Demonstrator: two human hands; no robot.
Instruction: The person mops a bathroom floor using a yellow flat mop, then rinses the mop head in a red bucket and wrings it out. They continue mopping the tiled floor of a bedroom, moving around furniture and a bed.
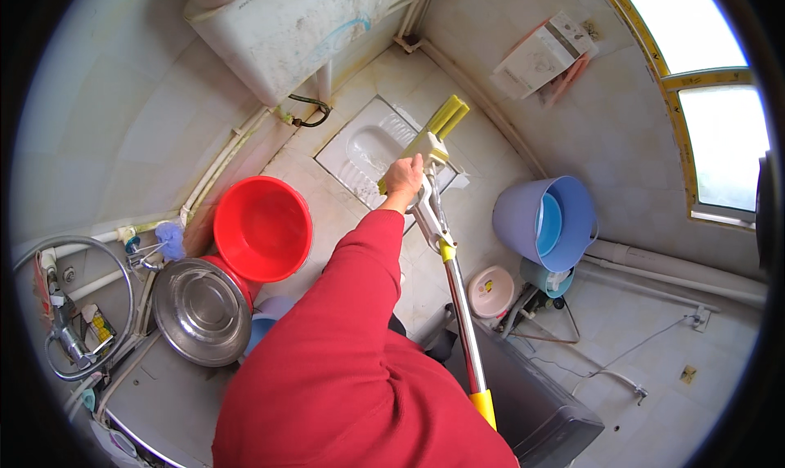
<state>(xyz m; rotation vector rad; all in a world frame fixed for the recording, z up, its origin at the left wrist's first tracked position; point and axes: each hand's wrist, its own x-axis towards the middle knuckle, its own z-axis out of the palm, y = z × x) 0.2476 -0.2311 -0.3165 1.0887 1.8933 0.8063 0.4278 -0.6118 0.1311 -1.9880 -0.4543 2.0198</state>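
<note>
My left hand (405, 178), at the end of a red sleeve, is closed on a sponge mop (436, 155) near its head. The hand hides the part it grips. The mop's yellow sponge is in two parallel strips, held above a white squat toilet (372, 152) set in the tiled floor. A white lever mechanism (428, 213) joins the head to a metal pole (464, 321) with yellow sleeves, which runs down towards the lower right, beside my body. My right hand is out of view.
At left are a red bucket (262, 229), a round metal lid (202, 311) and a shower hose (132, 302). A purple tub (521, 216), a pink basin (490, 291) and a grey appliance or cabinet (521, 400) stand at right. A white cistern (294, 33) hangs upper left.
</note>
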